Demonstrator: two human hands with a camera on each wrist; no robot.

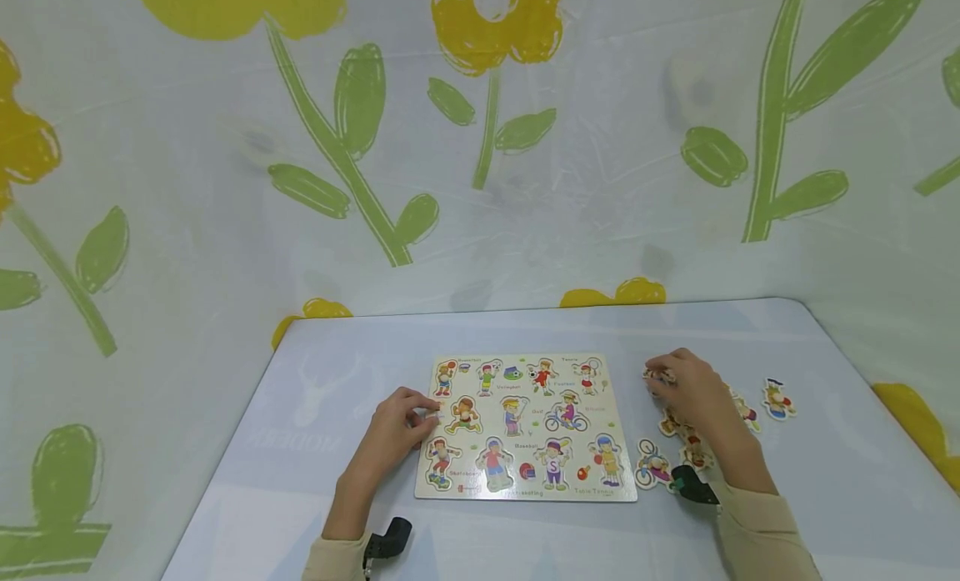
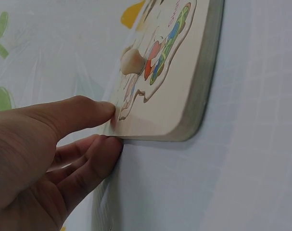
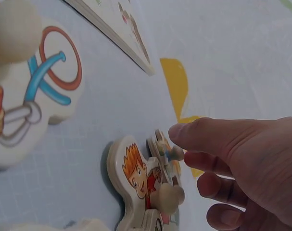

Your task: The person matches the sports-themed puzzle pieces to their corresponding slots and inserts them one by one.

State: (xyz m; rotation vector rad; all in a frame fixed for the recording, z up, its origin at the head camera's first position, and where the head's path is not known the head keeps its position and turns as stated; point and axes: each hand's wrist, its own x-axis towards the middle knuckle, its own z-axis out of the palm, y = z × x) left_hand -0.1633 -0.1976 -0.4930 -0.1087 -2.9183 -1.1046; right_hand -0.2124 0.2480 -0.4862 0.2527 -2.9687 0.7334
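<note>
A wooden puzzle board [image 1: 480,481] with printed sports figures lies on the table. My left hand [image 1: 397,424] holds its left edge; in the left wrist view the thumb [image 2: 100,111] is on top and the fingers are at the edge beneath. A round wooden knob [image 2: 133,61] stands near the skateboarder picture. Right of the board, my right hand [image 1: 693,389] has thumb and index finger around the knob of a small puzzle piece [image 1: 660,376]. Nearer in the right wrist view lies a red-haired boy piece [image 3: 136,171] with its own knob.
Several loose knobbed pieces lie right of the board, partly under my right hand, including a bicycle piece [image 1: 652,464] close to the board's edge. A sailor-like figure piece [image 1: 778,399] lies farther right. A flower-printed cloth [image 1: 600,189] hangs behind the white table [image 1: 825,481].
</note>
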